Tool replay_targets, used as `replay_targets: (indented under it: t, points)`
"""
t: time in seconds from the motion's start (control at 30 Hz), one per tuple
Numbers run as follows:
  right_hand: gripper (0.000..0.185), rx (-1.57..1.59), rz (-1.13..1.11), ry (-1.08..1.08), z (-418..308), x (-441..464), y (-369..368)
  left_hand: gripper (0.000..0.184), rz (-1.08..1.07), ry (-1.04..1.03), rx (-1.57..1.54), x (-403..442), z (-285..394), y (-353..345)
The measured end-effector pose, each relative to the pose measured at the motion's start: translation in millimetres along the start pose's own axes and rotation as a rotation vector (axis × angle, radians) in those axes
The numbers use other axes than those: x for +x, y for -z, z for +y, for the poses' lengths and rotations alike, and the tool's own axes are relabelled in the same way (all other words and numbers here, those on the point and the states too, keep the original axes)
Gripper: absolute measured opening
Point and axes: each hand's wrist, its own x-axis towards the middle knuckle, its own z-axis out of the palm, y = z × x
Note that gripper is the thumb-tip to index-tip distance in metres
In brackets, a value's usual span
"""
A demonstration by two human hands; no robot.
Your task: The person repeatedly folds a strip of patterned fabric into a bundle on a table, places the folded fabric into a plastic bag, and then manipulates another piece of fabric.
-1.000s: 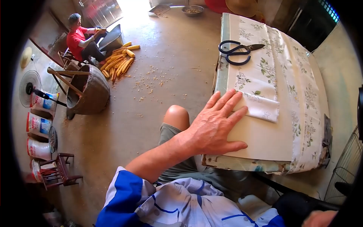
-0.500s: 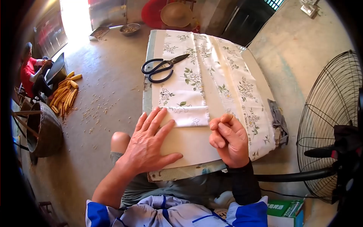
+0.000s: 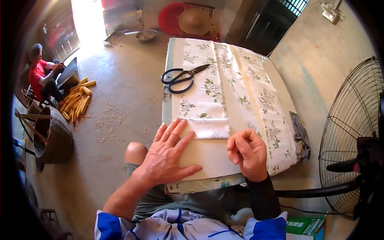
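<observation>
My left hand lies flat with fingers spread, its fingertips on the left end of the folded hem of a white floral cloth strip. Just right of the hem's corner, my right hand is raised with thumb and fingers pinched together. Whatever it may hold is too small to make out. Black-handled scissors rest on the upper left of the strip, blades pointing right. A second length of floral cloth runs along the right side of the board-topped table.
A large wire fan stands close on the right. At left, a person in red sits by a pile of corn cobs and a wicker basket. Loose kernels dot the floor. A grey rag hangs off the table's right edge.
The whole view has shifted, so everything appears further right and slightly lower. My right fingers have curled in more, and that hand sits a little nearer the hem. My left hand stays on the cloth.
</observation>
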Motion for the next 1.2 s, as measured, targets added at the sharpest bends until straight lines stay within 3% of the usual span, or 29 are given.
replay_targets:
  t: [0.07,0.2,0.3,0.4,0.7,0.93,1.2]
  points:
    - [0.011,-0.17,-0.018,0.034,1,-3,-3,0.091,-0.005,0.006,0.004,0,0,1]
    - [0.025,-1.126,-0.11,0.659,4,15,-6,0.091,0.025,-0.018,0.03,2,2,3]
    - [0.033,-1.443,-0.168,0.705,-4,24,-7,0.088,0.002,-0.02,0.045,4,3,7]
    - [0.036,-1.51,-0.209,0.697,4,33,7,0.081,0.022,-0.02,0.077,9,1,10]
    - [0.016,-1.506,-0.193,0.865,16,48,14,0.055,0.175,-0.075,0.113,29,-7,5]
    - [0.025,-1.433,-0.156,0.848,15,37,11,0.03,0.307,-0.212,0.105,37,-13,-3]
    - [0.042,-1.434,-0.205,0.798,4,17,14,0.027,0.278,-0.221,0.014,13,9,0]
